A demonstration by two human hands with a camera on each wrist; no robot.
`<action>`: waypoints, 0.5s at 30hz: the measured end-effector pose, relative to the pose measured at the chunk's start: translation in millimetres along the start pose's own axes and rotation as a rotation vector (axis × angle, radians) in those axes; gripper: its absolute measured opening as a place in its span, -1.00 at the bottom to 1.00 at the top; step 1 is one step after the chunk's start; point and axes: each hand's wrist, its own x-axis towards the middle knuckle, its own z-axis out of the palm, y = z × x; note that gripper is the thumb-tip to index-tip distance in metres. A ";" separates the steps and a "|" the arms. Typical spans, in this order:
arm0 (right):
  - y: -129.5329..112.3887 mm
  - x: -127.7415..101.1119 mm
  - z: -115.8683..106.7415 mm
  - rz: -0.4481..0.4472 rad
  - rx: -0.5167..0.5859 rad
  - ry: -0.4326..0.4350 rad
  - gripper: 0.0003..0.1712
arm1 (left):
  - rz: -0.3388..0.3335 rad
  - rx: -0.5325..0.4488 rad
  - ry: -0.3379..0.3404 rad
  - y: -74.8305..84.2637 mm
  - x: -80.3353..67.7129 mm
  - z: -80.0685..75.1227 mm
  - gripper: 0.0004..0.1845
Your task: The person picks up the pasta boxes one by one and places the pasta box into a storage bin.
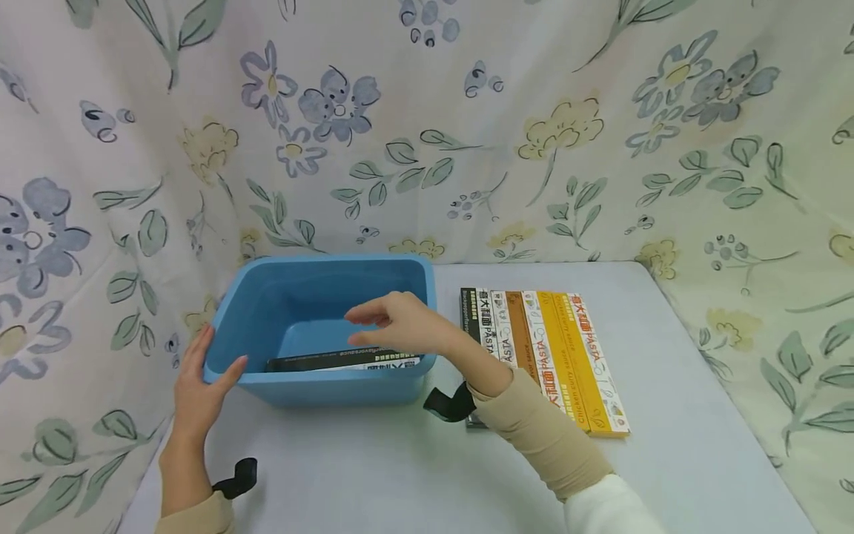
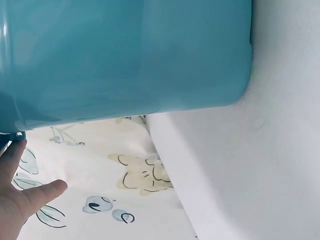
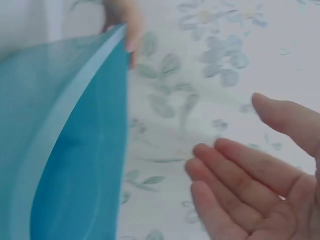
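A blue plastic bin point(image 1: 333, 393) stands at the table's left side. My left hand point(image 1: 200, 389) rests against its front left corner, thumb spread from the fingers. In the left wrist view, the thumb point(image 2: 47, 195) stands off the bin's wall. Inside the bin, along its front wall, lies a black-and-white pasta box point(image 1: 320, 361). Over the bin's right half hovers my right hand point(image 1: 403, 322), palm bare in the right wrist view, fingers fairly straight and holding nothing. To its right, pasta boxes point(image 1: 567, 348) in black, brown and yellow lie side by side, partly hidden by the right forearm.
A white table point(image 1: 694, 415) carries everything, its right edge slanting toward the front. Flowered cloth point(image 1: 467, 133) hangs behind and at both sides, close behind the bin. Black wrist straps point(image 1: 450, 404) stick out from both wrists.
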 end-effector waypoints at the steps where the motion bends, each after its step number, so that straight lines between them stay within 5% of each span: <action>1: -0.7 -6.3 0.5 -0.033 0.028 0.018 -0.49 | -0.001 0.002 0.003 0.0 -0.1 0.0 -0.13; 8: 16.8 -50.1 13.1 -0.169 0.076 0.176 -0.53 | -0.013 -0.001 -0.001 -0.6 -0.7 -0.1 -0.14; 15: 61.6 -94.0 27.6 -0.038 -0.069 0.424 -0.50 | -0.016 0.013 -0.005 -1.4 -1.5 -1.8 -0.13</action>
